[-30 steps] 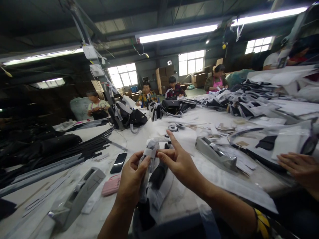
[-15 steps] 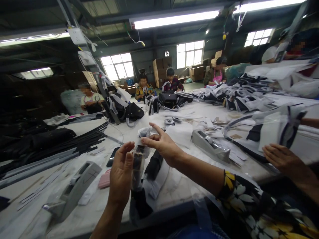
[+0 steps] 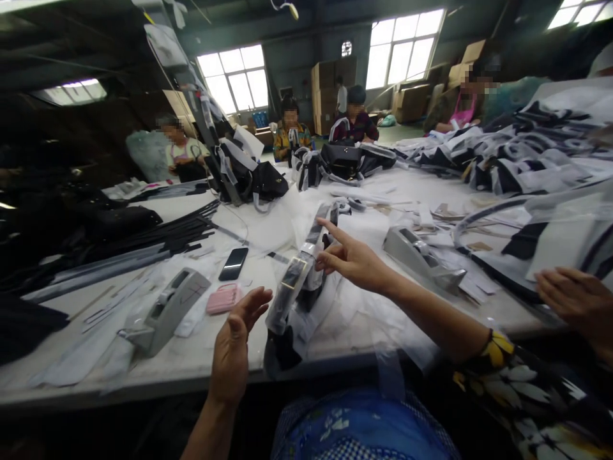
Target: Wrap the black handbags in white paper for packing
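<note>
The wrapped strap (image 3: 290, 284) lies near the front edge of the table (image 3: 191, 364) and could slip if pushed, the left hand (image 3: 237, 342) being spread beside it. The right hand (image 3: 352, 259) extends its forefinger over it; any pinch cannot be told. A tape dispenser (image 3: 160, 329) and pink pouch (image 3: 223, 299) crowd its left, a second dispenser (image 3: 410, 259) its right.

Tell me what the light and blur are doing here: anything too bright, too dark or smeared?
In the head view, the windows glare almost white, while the black pile at left sinks into shadow; in the head view, clear plastic wrap catches pale highlights; also in the head view, the co-worker's hand at right looks slightly soft.
</note>
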Available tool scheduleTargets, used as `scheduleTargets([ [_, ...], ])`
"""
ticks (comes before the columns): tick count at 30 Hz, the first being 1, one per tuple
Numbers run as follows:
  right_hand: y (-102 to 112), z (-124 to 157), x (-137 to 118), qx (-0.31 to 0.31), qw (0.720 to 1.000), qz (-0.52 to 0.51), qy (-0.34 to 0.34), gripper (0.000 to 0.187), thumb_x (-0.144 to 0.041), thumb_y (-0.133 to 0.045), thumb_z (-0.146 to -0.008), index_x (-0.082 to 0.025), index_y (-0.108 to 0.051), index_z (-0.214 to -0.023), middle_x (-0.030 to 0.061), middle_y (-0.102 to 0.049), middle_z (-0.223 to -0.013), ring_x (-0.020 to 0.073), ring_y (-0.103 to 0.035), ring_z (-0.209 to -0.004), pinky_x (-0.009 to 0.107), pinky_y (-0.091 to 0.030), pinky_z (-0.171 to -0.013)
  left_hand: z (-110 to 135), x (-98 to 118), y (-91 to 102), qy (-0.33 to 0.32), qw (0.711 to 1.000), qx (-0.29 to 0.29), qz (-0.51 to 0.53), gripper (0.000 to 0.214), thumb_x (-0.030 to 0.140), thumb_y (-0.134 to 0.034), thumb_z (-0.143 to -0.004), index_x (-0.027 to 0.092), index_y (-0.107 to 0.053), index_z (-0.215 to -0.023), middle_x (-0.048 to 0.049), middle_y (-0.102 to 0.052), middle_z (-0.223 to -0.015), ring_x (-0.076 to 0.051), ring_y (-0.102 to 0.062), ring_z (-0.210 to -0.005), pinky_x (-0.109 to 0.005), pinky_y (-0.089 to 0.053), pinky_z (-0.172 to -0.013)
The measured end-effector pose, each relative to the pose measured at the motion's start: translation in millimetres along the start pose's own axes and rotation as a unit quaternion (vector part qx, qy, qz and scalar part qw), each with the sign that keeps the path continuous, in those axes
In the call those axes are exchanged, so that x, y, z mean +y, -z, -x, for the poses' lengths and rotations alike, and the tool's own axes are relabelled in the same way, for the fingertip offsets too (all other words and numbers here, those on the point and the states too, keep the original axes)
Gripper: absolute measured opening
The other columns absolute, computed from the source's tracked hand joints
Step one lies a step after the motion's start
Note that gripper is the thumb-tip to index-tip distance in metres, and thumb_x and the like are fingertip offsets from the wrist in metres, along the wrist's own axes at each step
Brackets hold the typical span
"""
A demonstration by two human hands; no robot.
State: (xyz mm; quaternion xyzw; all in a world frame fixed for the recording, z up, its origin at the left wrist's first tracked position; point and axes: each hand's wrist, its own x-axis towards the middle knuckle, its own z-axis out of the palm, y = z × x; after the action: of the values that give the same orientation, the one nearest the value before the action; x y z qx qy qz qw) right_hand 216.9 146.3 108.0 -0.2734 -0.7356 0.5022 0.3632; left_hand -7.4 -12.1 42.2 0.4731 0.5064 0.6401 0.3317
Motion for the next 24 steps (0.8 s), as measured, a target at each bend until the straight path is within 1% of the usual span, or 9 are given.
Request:
scheduleTargets([
  [2, -1.6, 7.1, 10.3, -0.015, 0.998, -0.053, 0.0, 0.089, -0.034, -0.065, -0.09, -0.025, -0.012, -0.16, 0.0035, -0.074, -0.097, 0.0217, -0.072, -0.09, 0.035, -0.061, -0.076, 5.4, -1.2, 1.5, 0.011, 0.999, -0.009, -0.041, 0.056, 0.062, -0.037, -0.096, 0.025, -0.059, -0.131, -0.0085, -0.061, -0.138, -0.025, -0.053, -0.132, -0.039, -0.043, -0.109],
  [5, -8.1, 15.0, 17.7, -0.036, 0.993, -0.113, 0.013, 0.098, -0.036, -0.068, -0.088, -0.027, -0.003, -0.16, 0.0084, -0.069, -0.121, 0.0235, -0.068, -0.108, 0.043, -0.056, -0.093, 6.9, 0.8, -4.7, 0.022, 0.991, -0.024, -0.127, 0.057, 0.06, -0.054, -0.09, 0.025, -0.057, -0.135, -0.0079, -0.058, -0.142, -0.027, -0.051, -0.133, -0.038, -0.041, -0.111],
  [7, -15.9, 17.4, 16.3, -0.048, 0.987, -0.152, 0.018, 0.101, -0.039, -0.068, -0.089, -0.028, 0.003, -0.16, 0.0099, -0.064, -0.131, 0.0239, -0.062, -0.118, 0.047, -0.048, -0.105, 5.2, 2.5, -14.6, 0.024, 0.986, -0.034, -0.162, 0.054, 0.055, -0.061, -0.088, 0.023, -0.06, -0.131, -0.0082, -0.063, -0.136, -0.027, -0.054, -0.129, -0.038, -0.042, -0.108],
  [9, -26.1, 17.1, 9.2, -0.043, 0.981, -0.187, 0.017, 0.101, -0.041, -0.067, -0.09, -0.029, 0.005, -0.16, 0.0099, -0.063, -0.134, 0.0241, -0.061, -0.121, 0.049, -0.043, -0.109, 4.5, 1.7, -27.3, 0.014, 0.985, -0.026, -0.171, 0.042, 0.05, -0.061, -0.089, 0.021, -0.065, -0.119, -0.0069, -0.071, -0.117, -0.025, -0.063, -0.111, -0.034, -0.048, -0.096],
  [11, -37.2, 14.1, -3.5, -0.027, 0.975, -0.22, 0.017, 0.099, -0.042, -0.066, -0.091, -0.031, 0.003, -0.16, 0.0085, -0.064, -0.129, 0.024, -0.063, -0.117, 0.049, -0.044, -0.108, 5.9, -2.8, -39.6, -0.016, 0.984, 0.017, -0.174, 0.03, 0.046, -0.06, -0.091, 0.02, -0.067, -0.104, -0.0028, -0.071, -0.09, -0.02, -0.065, -0.085, -0.029, -0.05, -0.078],
  [13, -47.1, 7.8, -20.6, -0.019, 0.969, -0.246, 0.019, 0.096, -0.041, -0.068, -0.09, -0.033, -0.003, -0.16, 0.0068, -0.068, -0.12, 0.0232, -0.066, -0.109, 0.047, -0.048, -0.103, 7.9, -9.3, -49.0, -0.045, 0.979, 0.079, -0.181, 0.024, 0.044, -0.059, -0.091, 0.021, -0.065, -0.095, 0.0005, -0.064, -0.076, -0.017, -0.059, -0.07, -0.027, -0.047, -0.067],
  [17, -59.6, -14.1, -57.4, -0.033, 0.972, -0.231, 0.007, 0.094, -0.037, -0.074, -0.085, -0.033, -0.016, -0.159, 0.0032, -0.071, -0.097, 0.0208, -0.068, -0.09, 0.041, -0.055, -0.089, 7.8, -16.6, -52.4, -0.071, 0.964, 0.173, -0.187, 0.021, 0.041, -0.059, -0.092, 0.021, -0.062, -0.091, 0.0011, -0.06, -0.072, -0.015, -0.055, -0.066, -0.027, -0.045, -0.063],
  [20, -65.3, -31.3, -78.1, -0.068, 0.973, -0.217, 0.027, 0.091, -0.035, -0.076, -0.083, -0.036, -0.023, -0.157, 0.001, -0.07, -0.097, 0.0185, -0.066, -0.084, 0.036, -0.056, -0.082, 7.4, -13.5, -44.5, -0.096, 0.946, 0.243, -0.192, 0.018, 0.04, -0.062, -0.09, 0.022, -0.061, -0.089, 0.0025, -0.059, -0.068, -0.015, -0.056, -0.062, -0.026, -0.044, -0.06],
  [24, -74.5, -45.4, -79.5, -0.138, 0.965, -0.212, 0.063, 0.084, -0.035, -0.072, -0.087, -0.038, -0.025, -0.156, -0.0023, -0.066, -0.088, 0.0152, -0.063, -0.08, 0.03, -0.056, -0.076, 9.7, -12.0, -35.8, -0.073, 0.918, 0.312, -0.234, 0.026, 0.049, -0.067, -0.085, 0.024, -0.062, -0.091, 0.0009, -0.066, -0.068, -0.02, -0.065, -0.069, -0.027, -0.046, -0.059],
])
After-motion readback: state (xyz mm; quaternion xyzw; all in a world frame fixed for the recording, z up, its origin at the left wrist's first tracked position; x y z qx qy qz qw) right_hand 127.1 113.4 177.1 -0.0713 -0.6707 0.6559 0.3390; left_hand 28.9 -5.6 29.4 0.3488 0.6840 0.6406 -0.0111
